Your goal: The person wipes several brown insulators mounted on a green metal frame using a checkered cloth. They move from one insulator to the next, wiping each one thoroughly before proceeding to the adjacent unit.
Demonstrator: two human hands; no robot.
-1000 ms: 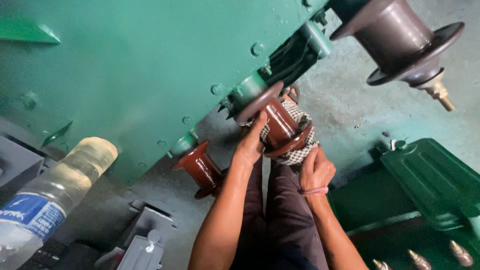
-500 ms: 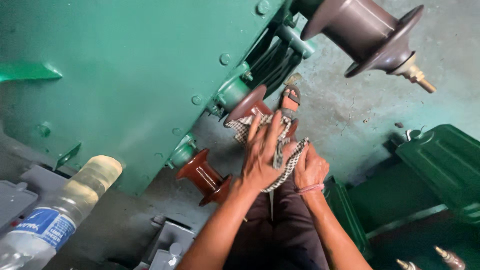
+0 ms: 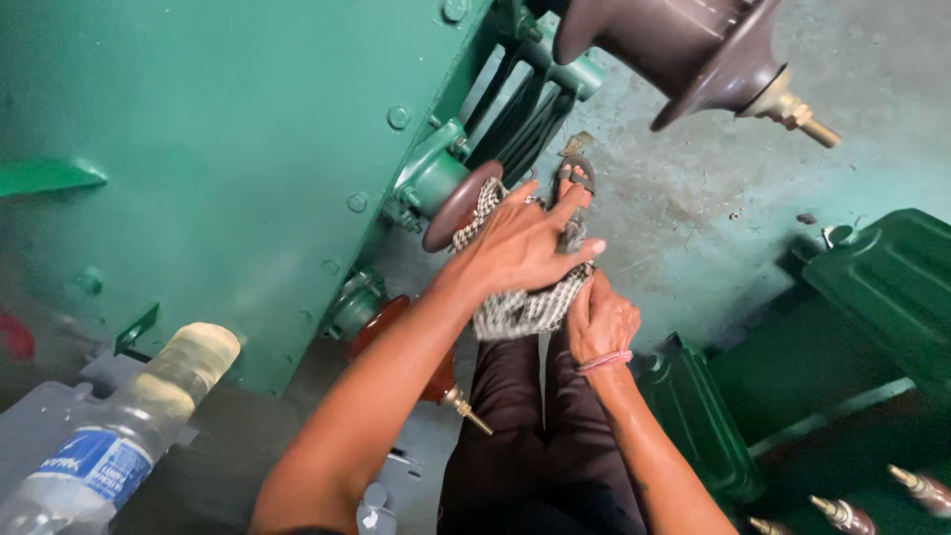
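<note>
Your left hand (image 3: 520, 248) presses the checked cloth (image 3: 520, 307) flat over the brown insulator (image 3: 458, 208) while your right hand (image 3: 599, 322) grips its loose end beneath, keeping it taut.

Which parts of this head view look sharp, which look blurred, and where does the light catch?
Head view: the left hand and checked cloth are fairly sharp; the plastic bottle at the lower left is close to the lens and soft; the far left edge of the green tank smears; soft sheen shows on the big brown insulator and the right forearm; lighting is even, without hard shadows.
</note>
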